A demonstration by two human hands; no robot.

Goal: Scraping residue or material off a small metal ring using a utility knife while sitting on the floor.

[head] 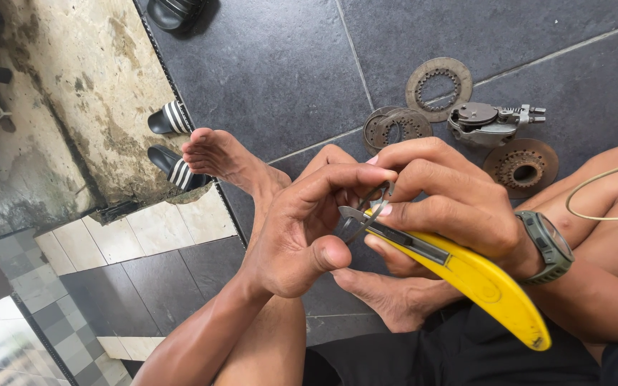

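On a dark grey tiled floor [273, 71], a person sits cross-legged and works a small bent wire clip [375, 201] held just above their bare feet. The left hand [302, 236] pinches the clip between forefinger and thumb, its grip closed narrowly on the metal. The right hand [452, 196] wraps a yellow utility knife [477, 279], grip tight around the handle, the blade tip touching the clip. A grey wristwatch [546, 246] sits on the right wrist. Beyond the clip, on the floor, lie a toothed ring plate [438, 88], a round perforated disc [397, 127], a grey metal mechanism [491, 123] and a rusty round hub [521, 168]. Further from the clip, striped black sandals [173, 143] rest by a stained concrete step [87, 86].
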